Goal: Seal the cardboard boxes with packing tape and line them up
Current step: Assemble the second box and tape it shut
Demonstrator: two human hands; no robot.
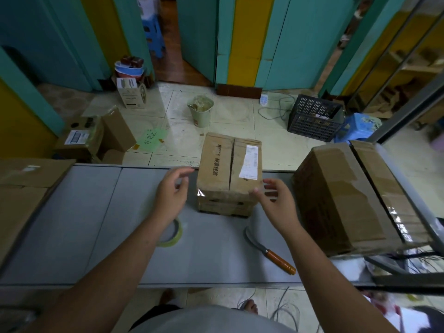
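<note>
Matt cardboard box (229,174), glossy tape roll (174,233), wooden-handled knife (270,252).

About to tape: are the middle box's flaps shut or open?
Shut: the middle box flaps lie flat, meeting at the seam.

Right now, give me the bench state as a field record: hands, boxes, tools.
left hand: open, just left of the middle box, not touching
right hand: open, at its near right corner; contact unclear
middle box: upright, flaps closed, white label on top
right box: larger, glossy tape along its seam
tape roll: flat on the table, partly hidden by the left forearm
knife: on the table, orange handle nearer the person
</note>
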